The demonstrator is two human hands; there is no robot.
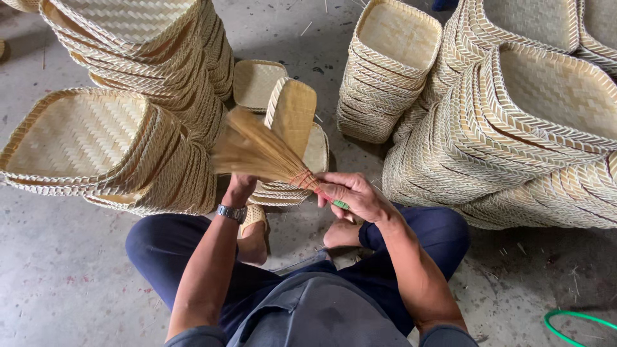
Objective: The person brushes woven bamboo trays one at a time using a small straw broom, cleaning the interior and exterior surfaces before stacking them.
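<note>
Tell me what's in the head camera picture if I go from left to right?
Tilted stack of woven trays → left hand → small brush broom → right hand → square stack of trays → big leaning stacks of trays → green hose.

Tall stacks of woven bamboo trays (128, 45) upper left and left, more stacks (533, 128) filling right side. Grey concrete floor (58, 257) with scattered straw bits. Green hose (578, 318) bottom right corner.

A straw hand broom (257, 151) – bristles fanned to the left, red-bound neck, green-tipped handle – brushes a small woven tray (292, 112) tilted on edge, centre.
</note>
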